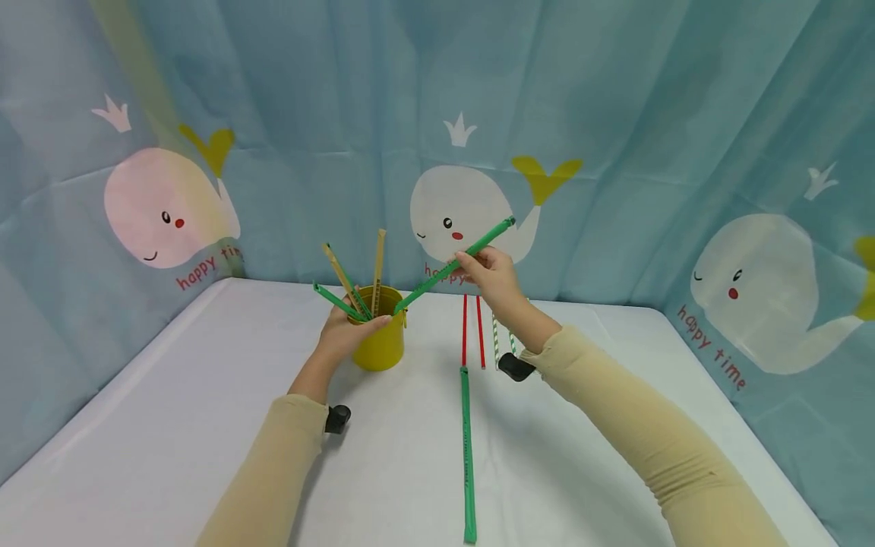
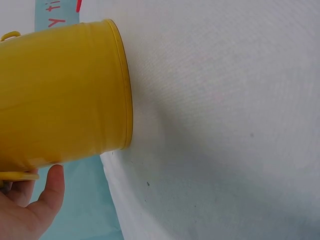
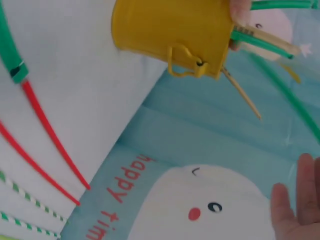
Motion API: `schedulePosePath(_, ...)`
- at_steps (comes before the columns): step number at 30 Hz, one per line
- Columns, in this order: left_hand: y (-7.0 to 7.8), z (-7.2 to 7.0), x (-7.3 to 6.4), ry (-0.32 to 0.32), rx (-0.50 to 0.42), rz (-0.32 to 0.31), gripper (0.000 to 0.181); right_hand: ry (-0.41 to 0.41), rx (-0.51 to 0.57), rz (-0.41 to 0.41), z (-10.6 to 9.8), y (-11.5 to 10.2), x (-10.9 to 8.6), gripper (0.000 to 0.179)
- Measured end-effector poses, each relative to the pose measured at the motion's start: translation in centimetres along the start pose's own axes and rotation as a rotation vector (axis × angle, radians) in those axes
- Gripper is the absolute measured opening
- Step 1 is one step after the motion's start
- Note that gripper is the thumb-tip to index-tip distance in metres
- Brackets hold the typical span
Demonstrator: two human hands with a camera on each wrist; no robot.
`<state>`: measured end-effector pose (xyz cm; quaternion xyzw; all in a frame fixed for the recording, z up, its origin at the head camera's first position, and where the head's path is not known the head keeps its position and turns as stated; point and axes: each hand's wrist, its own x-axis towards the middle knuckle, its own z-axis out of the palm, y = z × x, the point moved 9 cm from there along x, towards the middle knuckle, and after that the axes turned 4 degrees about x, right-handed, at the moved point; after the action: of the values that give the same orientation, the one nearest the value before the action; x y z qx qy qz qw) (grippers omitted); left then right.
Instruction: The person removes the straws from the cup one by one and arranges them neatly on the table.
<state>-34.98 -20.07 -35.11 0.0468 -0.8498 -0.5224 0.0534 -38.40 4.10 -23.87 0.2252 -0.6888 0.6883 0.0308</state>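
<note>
A yellow bucket (image 1: 378,351) stands on the white table, several slim green and tan wrapped sticks (image 1: 338,267) leaning out of its mouth. My left hand (image 1: 339,332) grips the bucket at its left side, thumb along the front of the rim. Between thumb and fingers, my right hand (image 1: 494,278) pinches a long green wrapped stick (image 1: 444,272) near its upper part. That stick slants down to the left, its lower end right at the bucket's rim. In the right wrist view it passes blurred above the fingers (image 3: 284,210).
Another green wrapped stick (image 1: 468,456) lies lengthwise on the table (image 1: 403,471), its far end meeting a red straw (image 1: 465,330). A second red straw (image 1: 481,334) and green-and-white striped straws (image 3: 30,200) lie to the right. A blue whale-print curtain (image 1: 342,99) surrounds the table's back and sides.
</note>
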Motion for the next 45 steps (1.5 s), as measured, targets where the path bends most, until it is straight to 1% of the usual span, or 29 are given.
schedulePosePath(3,-0.1,0.1,0.0,-0.004,-0.002,-0.005,0.089,0.008,0.031,-0.029,-1.2,-0.5,-0.8,0.025)
schedulePosePath(6,-0.1,0.1,-0.1,-0.005,-0.006,-0.017,0.089,0.024,0.021,-0.022,-2.1,-0.5,-1.5,0.024)
schedulePosePath(8,-0.2,0.0,-0.1,-0.004,-0.006,-0.019,0.089,0.032,0.015,-0.01,-2.6,-0.3,-1.9,0.027)
schedulePosePath(10,-0.2,-0.1,0.0,-0.003,-0.006,-0.009,0.089,0.038,0.009,0.0,-3.0,-0.1,-2.4,0.033)
schedulePosePath(15,-0.1,0.0,0.0,-0.01,-0.019,0.014,0.088,0.038,0.007,0.02,-4.1,1.1,-3.7,0.06)
schedulePosePath(17,-0.1,0.1,0.0,-0.013,-0.023,0.011,0.088,0.03,-0.023,0.033,-4.4,1.7,-4.2,0.063)
schedulePosePath(22,-0.1,0.2,-0.1,-0.006,-0.022,-0.007,0.088,-0.033,-0.112,0.048,-4.6,2.9,-5.4,0.052)
schedulePosePath(24,0.0,0.2,-0.1,-0.008,-0.022,-0.003,0.087,-0.05,-0.105,0.051,-4.7,3.3,-5.8,0.05)
schedulePosePath(29,0.0,0.5,0.0,-0.017,-0.014,-0.002,0.088,-0.064,-0.068,0.059,-5.0,3.9,-6.6,0.052)
schedulePosePath(32,-0.1,0.3,-0.1,-0.009,-0.014,-0.014,0.089,-0.093,-0.084,0.07,-4.8,4.3,-7.0,0.052)
schedulePosePath(34,-0.1,0.1,-0.1,-0.006,-0.022,-0.012,0.089,-0.114,-0.102,0.082,-4.7,4.7,-7.4,0.054)
schedulePosePath(38,0.0,0.4,0.0,-0.023,-0.029,0.013,0.089,-0.132,-0.176,0.108,-5.1,5.7,-8.4,0.058)
schedulePosePath(40,0.0,0.5,0.1,-0.028,-0.028,0.019,0.089,-0.146,-0.195,0.131,-5.2,6.4,-8.9,0.061)
schedulePosePath(42,0.0,0.4,0.1,-0.025,-0.02,0.015,0.089,-0.175,-0.191,0.159,-5.1,7.1,-9.5,0.064)
schedulePosePath(45,-0.3,0.0,0.0,-0.011,-0.006,-0.003,0.089,-0.242,-0.151,0.22,-4.4,8.2,-10.3,0.069)
